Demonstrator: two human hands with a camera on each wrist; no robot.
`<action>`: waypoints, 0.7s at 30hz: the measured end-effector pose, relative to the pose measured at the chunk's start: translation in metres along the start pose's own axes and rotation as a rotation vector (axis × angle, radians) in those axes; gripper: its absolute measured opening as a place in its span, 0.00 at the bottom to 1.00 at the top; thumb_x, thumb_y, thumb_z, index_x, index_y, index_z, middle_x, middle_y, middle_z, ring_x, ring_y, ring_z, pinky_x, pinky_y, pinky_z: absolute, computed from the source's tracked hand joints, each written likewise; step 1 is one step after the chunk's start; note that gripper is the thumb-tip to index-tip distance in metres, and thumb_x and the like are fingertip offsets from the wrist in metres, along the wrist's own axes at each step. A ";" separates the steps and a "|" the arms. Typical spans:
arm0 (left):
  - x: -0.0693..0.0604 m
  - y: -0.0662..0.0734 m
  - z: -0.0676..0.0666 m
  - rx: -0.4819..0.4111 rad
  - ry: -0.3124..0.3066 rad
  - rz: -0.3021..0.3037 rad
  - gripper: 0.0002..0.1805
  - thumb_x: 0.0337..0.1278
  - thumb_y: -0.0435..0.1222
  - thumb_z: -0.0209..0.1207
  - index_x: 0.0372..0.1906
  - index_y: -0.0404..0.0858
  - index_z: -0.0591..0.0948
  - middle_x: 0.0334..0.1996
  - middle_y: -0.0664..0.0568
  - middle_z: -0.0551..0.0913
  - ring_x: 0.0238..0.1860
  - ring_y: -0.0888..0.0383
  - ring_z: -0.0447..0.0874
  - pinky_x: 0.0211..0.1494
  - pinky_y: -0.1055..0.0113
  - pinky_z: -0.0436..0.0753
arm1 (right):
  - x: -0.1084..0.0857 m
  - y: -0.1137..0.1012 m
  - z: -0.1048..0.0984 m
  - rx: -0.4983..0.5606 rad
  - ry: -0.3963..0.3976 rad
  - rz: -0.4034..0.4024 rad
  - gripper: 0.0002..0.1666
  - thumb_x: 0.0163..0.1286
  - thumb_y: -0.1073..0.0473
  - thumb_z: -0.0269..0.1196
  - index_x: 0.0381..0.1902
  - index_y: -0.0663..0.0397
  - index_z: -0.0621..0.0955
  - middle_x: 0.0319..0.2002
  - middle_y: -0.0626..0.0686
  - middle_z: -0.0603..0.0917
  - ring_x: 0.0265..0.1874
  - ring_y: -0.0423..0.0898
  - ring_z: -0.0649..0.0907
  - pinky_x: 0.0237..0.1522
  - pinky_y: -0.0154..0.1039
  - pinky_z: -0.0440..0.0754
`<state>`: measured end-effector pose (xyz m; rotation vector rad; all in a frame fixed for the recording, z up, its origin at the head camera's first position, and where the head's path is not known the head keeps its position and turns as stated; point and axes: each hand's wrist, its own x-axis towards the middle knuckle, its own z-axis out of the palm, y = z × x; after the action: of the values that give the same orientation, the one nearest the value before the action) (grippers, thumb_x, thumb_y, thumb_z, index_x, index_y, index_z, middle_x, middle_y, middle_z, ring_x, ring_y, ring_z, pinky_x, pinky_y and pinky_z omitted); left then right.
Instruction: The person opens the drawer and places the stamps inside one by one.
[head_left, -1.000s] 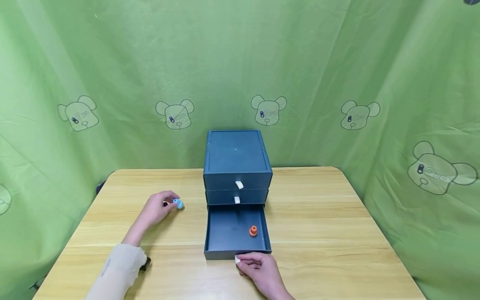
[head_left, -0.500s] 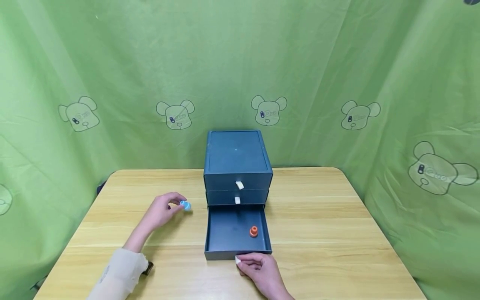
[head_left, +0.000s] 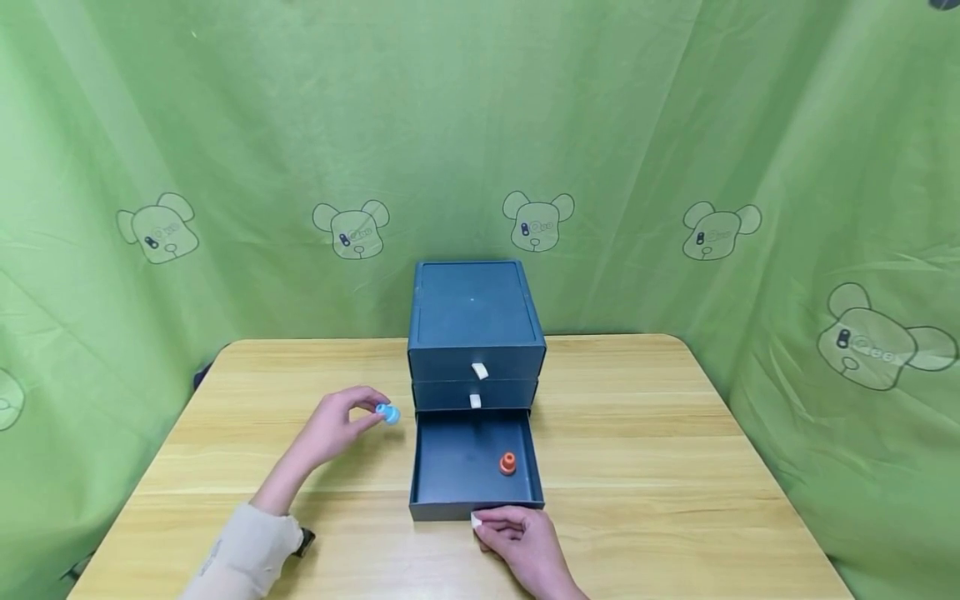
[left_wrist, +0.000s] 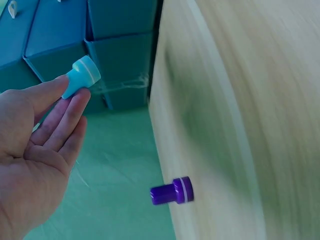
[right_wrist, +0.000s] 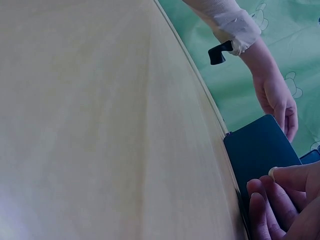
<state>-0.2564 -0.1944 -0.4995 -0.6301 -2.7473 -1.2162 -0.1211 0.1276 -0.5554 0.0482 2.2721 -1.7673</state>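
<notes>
My left hand pinches a small light blue stepped plastic peg between thumb and fingertips, just left of the drawer cabinet and above the table. The left wrist view shows the wide end of this peg clearly. Thumb and fingers of my right hand pinch the white pull tab on the pulled-out bottom drawer. An orange peg of similar shape stands inside that drawer, toward its right side. Farther back on the table is a purple peg, hidden in the head view.
Above the extended drawer, the dark blue cabinet has two closed drawers with white tabs. It stands at the back middle of the wooden table. Green fabric hangs behind and at both sides.
My left hand has carried the light blue peg rightward, off to the cabinet's left side. The right hand stays on the tab and the drawer has not moved.
</notes>
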 end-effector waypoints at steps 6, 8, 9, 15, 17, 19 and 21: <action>0.002 0.017 0.002 -0.008 0.004 0.042 0.09 0.66 0.34 0.67 0.49 0.44 0.87 0.46 0.56 0.90 0.47 0.56 0.88 0.59 0.46 0.84 | 0.000 0.000 0.000 0.009 -0.002 0.000 0.14 0.65 0.59 0.74 0.47 0.58 0.90 0.35 0.52 0.92 0.32 0.44 0.91 0.35 0.35 0.88; 0.002 0.021 0.004 -0.003 0.001 0.056 0.09 0.66 0.35 0.68 0.48 0.45 0.88 0.46 0.57 0.90 0.46 0.58 0.88 0.58 0.50 0.84 | 0.000 0.000 0.000 0.008 -0.001 0.003 0.14 0.66 0.59 0.74 0.47 0.58 0.90 0.35 0.52 0.92 0.31 0.44 0.90 0.35 0.35 0.88; 0.002 0.024 0.005 -0.001 0.000 0.063 0.09 0.65 0.35 0.68 0.48 0.46 0.88 0.45 0.58 0.89 0.46 0.59 0.88 0.58 0.51 0.85 | 0.000 0.001 0.000 0.009 -0.002 0.005 0.14 0.65 0.58 0.74 0.47 0.58 0.90 0.35 0.51 0.92 0.32 0.44 0.90 0.35 0.35 0.88; 0.004 0.035 0.010 0.001 0.010 0.107 0.09 0.66 0.36 0.68 0.49 0.47 0.88 0.46 0.60 0.89 0.46 0.61 0.88 0.55 0.56 0.85 | 0.000 0.001 0.000 0.004 0.000 0.004 0.13 0.65 0.59 0.74 0.47 0.58 0.90 0.35 0.51 0.92 0.31 0.44 0.90 0.35 0.35 0.88; 0.006 0.039 0.013 -0.005 0.012 0.116 0.09 0.66 0.36 0.68 0.49 0.48 0.88 0.46 0.59 0.89 0.46 0.61 0.87 0.56 0.56 0.86 | 0.000 0.000 0.000 0.004 0.001 0.002 0.13 0.65 0.59 0.74 0.47 0.58 0.90 0.35 0.52 0.92 0.31 0.44 0.90 0.35 0.35 0.88; 0.008 0.042 0.016 -0.008 0.012 0.125 0.10 0.66 0.37 0.68 0.49 0.48 0.88 0.47 0.59 0.89 0.47 0.61 0.87 0.56 0.55 0.86 | 0.000 0.000 0.000 0.005 0.002 0.000 0.14 0.65 0.59 0.74 0.47 0.58 0.90 0.35 0.52 0.92 0.31 0.44 0.90 0.35 0.35 0.88; 0.010 0.044 0.020 -0.013 0.007 0.133 0.10 0.66 0.37 0.68 0.49 0.48 0.88 0.47 0.59 0.89 0.47 0.60 0.87 0.56 0.55 0.86 | 0.000 0.000 0.000 0.005 0.002 -0.006 0.14 0.66 0.59 0.73 0.47 0.59 0.90 0.35 0.52 0.92 0.31 0.44 0.90 0.35 0.34 0.88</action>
<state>-0.2458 -0.1504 -0.4802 -0.7939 -2.6461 -1.2052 -0.1213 0.1274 -0.5553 0.0443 2.2719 -1.7764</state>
